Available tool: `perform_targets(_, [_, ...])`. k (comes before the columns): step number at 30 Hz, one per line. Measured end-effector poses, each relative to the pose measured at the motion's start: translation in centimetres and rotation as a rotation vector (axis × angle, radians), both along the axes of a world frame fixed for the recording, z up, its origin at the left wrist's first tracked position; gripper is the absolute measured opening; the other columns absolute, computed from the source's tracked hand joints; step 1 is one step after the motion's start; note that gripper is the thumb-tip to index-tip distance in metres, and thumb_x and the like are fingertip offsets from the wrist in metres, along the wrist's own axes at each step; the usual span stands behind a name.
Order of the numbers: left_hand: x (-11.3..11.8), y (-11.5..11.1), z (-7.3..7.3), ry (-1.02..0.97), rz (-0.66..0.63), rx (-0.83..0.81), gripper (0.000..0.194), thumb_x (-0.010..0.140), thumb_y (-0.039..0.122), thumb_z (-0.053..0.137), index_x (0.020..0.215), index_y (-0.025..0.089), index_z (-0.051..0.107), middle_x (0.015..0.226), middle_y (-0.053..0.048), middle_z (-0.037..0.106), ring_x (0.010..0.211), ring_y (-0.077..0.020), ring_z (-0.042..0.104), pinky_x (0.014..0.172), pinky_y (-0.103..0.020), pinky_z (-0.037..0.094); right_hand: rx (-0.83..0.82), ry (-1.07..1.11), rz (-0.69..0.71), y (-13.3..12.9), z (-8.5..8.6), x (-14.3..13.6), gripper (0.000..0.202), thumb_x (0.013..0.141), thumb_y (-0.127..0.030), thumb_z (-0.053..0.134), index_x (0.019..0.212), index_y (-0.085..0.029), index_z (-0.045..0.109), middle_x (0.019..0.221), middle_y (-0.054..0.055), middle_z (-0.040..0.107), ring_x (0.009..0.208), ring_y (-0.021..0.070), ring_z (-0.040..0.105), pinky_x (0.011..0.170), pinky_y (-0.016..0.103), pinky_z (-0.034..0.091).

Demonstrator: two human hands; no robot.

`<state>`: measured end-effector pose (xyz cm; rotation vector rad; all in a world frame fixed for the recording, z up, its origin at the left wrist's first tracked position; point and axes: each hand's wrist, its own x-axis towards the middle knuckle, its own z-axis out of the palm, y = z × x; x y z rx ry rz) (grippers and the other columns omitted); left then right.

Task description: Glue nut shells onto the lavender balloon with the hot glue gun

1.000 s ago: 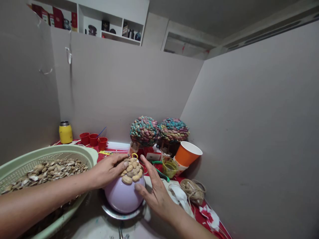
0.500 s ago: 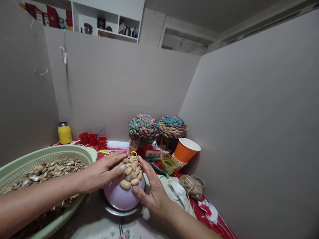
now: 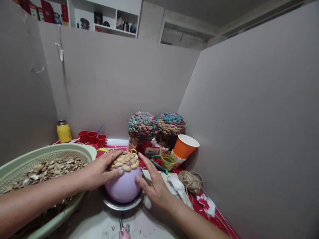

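Note:
A purple ball (image 3: 123, 188) rests in a round metal dish (image 3: 124, 206). Peanut shells (image 3: 126, 161) cover its top, where a small yellow ring (image 3: 133, 151) stands up. My left hand (image 3: 103, 169) lies against the left side of the ball and shells, fingers spread. On the right, my right hand (image 3: 153, 182) has thumb and fingers apart, its thumb tip at the ball's side. Tweezers with a pink handle (image 3: 124, 232) lie in front of the dish.
A green basket of shells (image 3: 92, 153) stands at left. Behind are red cups (image 3: 101, 140), a yellow bottle (image 3: 64, 132), two coloured shell-covered balls (image 3: 142, 126), an orange cup (image 3: 185, 146), green-handled pliers (image 3: 159, 167) and twine (image 3: 190, 182).
The ball has tilted away, so its shell-covered top now sits farther back and more purple shows. My left hand has shifted slightly left, and the camera view has moved a little.

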<state>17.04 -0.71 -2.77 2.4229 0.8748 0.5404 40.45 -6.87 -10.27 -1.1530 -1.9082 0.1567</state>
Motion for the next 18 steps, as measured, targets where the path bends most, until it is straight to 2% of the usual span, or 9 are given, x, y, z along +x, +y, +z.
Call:
perform_targets(4, [-0.2, -0.3, 0.6, 0.034, 0.034, 0.021, 0.066, 0.087, 0.048, 0.052, 0.143, 0.017, 0.038, 0.149, -0.012, 0.043, 0.133, -0.0293, 0.042, 0.111, -0.04, 0.033, 0.031, -0.022, -0.03, -1.1, 1.3, 1.2, 0.046, 0.094, -0.037, 0.051, 0.137, -0.023, 0.043, 0.138, 0.012, 0.049, 0.128, 0.0243, 0.046, 0.105, 0.043, 0.04])
perform_targets(7, [-0.9, -1.1, 1.5, 0.034, 0.101, 0.04, 0.066, 0.088, 0.053, 0.046, 0.143, 0.017, 0.039, 0.149, -0.012, 0.043, 0.134, -0.0305, 0.041, 0.112, -0.042, 0.032, -0.076, -0.087, 0.02, -3.3, 2.8, 1.9, 0.03, 0.093, -0.036, 0.054, 0.119, -0.022, 0.059, 0.116, 0.009, 0.064, 0.107, 0.0221, 0.061, 0.091, 0.036, 0.051])
perform_targets(10, [-2.0, -3.3, 2.3, 0.003, 0.199, 0.05, 0.066, 0.088, 0.055, 0.042, 0.142, 0.017, 0.04, 0.149, -0.012, 0.043, 0.134, -0.0334, 0.04, 0.113, -0.047, 0.03, -0.253, -0.253, 0.072, -6.5, 3.9, 2.4, 0.023, 0.089, -0.033, 0.061, 0.11, -0.025, 0.063, 0.1, 0.004, 0.068, 0.09, 0.02, 0.066, 0.079, 0.03, 0.054])
perform_targets(13, [-3.4, -6.8, 1.8, -0.055, 0.233, 0.043, 0.063, 0.088, 0.055, 0.044, 0.143, 0.027, 0.039, 0.15, -0.006, 0.042, 0.134, -0.0353, 0.039, 0.112, -0.051, 0.031, -0.3, -0.397, 0.105, -9.7, 4.0, 2.6, 0.031, 0.084, -0.032, 0.067, 0.114, -0.026, 0.062, 0.098, 0.005, 0.068, 0.086, 0.0215, 0.066, 0.076, 0.03, 0.054])
perform_targets(15, [-3.9, -9.3, 0.6, -0.055, 0.146, 0.026, 0.059, 0.088, 0.051, 0.047, 0.144, 0.038, 0.035, 0.15, -0.001, 0.043, 0.133, -0.0347, 0.042, 0.11, -0.051, 0.035, -0.319, -0.435, 0.111, -11.2, 3.5, 2.4, 0.031, 0.083, -0.034, 0.068, 0.113, -0.026, 0.062, 0.097, 0.005, 0.067, 0.085, 0.0218, 0.066, 0.073, 0.029, 0.053])
perform_targets(18, [-3.2, -11.9, -2.1, 0.005, -0.167, 0.011, 0.056, 0.088, 0.049, 0.049, 0.142, 0.046, 0.034, 0.133, -0.003, 0.061, 0.122, -0.0321, 0.054, 0.102, -0.047, 0.048, -0.324, -0.437, 0.121, -12.0, 2.3, 1.6, 0.029, 0.083, -0.039, 0.067, 0.108, -0.026, 0.064, 0.095, 0.005, 0.065, 0.084, 0.0215, 0.064, 0.07, 0.027, 0.05])
